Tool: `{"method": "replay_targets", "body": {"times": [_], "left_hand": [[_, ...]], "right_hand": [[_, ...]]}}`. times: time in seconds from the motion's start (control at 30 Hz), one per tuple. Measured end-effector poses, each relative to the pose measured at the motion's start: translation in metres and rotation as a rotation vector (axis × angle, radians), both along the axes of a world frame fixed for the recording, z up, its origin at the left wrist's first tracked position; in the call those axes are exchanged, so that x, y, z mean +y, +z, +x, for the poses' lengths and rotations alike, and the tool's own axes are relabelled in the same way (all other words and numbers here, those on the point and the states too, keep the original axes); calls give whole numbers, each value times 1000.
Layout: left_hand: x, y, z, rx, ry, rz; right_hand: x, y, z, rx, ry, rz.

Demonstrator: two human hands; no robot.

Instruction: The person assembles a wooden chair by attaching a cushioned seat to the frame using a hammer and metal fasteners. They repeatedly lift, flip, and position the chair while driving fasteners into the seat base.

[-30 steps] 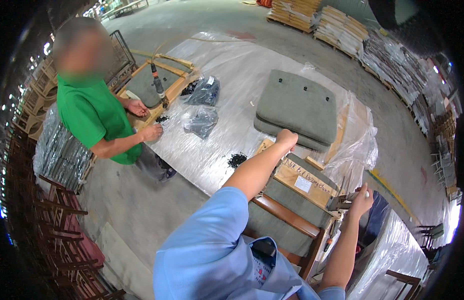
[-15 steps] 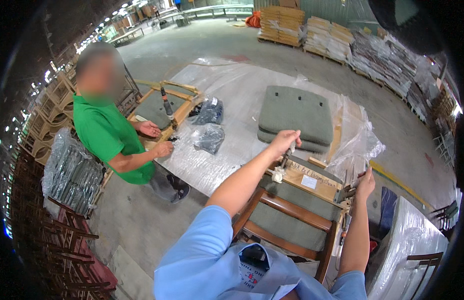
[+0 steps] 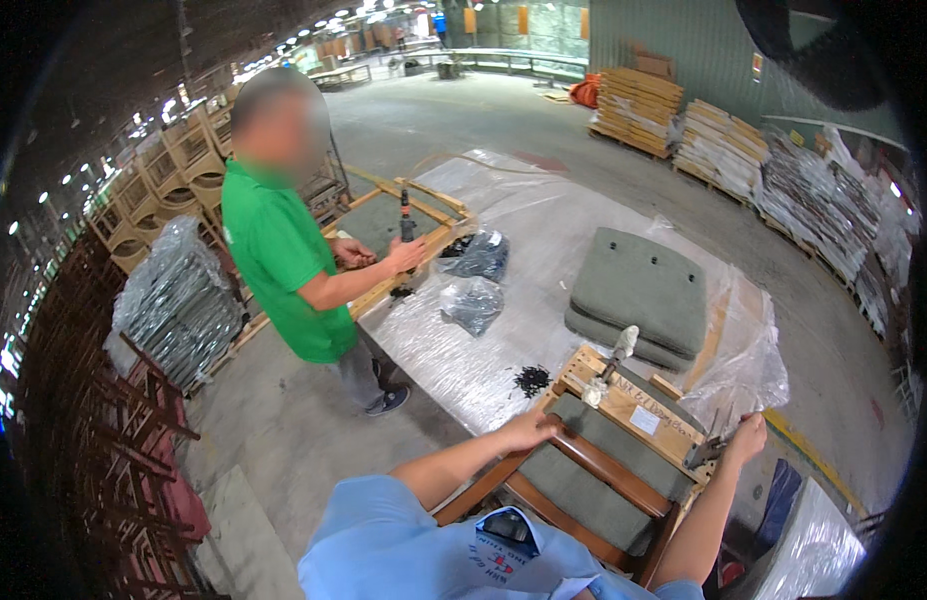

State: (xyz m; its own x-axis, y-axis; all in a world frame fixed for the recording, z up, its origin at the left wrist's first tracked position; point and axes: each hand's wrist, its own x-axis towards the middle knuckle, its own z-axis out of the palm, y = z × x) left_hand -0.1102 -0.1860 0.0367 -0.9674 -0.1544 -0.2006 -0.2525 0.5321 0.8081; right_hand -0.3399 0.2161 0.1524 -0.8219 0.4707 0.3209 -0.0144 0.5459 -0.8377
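Observation:
A brown wooden chair frame [image 3: 611, 462] lies over grey-green padded panels [image 3: 583, 490] in front of me. My left hand [image 3: 528, 428] is closed around the left end of the frame's upper rail. Across the far side of the frame sits a light wooden board [image 3: 623, 400] with handwriting and a white label. A clamp with a pale wrapped handle [image 3: 623, 345] stands on the board's left part, and no hand touches it. At the board's right end is a metal clamp [image 3: 705, 452]. My right hand [image 3: 748, 438] is closed at its outer end, apparently on its handle.
Beyond the board, stacked grey-green cushions [image 3: 638, 290] lie on the film-covered table [image 3: 423, 340], with black small parts [image 3: 531, 380] and plastic bags [image 3: 473, 305] nearby. A co-worker in a green shirt [image 3: 278, 260] holds a power driver [image 3: 405, 215] at another frame. A wrapped stack [image 3: 813, 540] stands right.
My left hand has let go of the wrapped clamp handle and moved nearer, onto the chair frame. My right hand stays by the right clamp. The co-worker now grasps the driver. My view has shifted left.

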Motion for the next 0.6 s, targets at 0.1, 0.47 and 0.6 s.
{"method": "replay_targets", "body": {"times": [0.1, 0.47, 0.6], "left_hand": [[18, -24, 27, -61, 17, -162], [30, -2, 15, -302, 66, -224], [26, -9, 14, -266, 51, -202]], "right_hand": [[-3, -1, -3, -9, 43, -13], [5, -1, 1, 66, 126, -159], [-3, 12, 12, 44, 140, -214]]}}
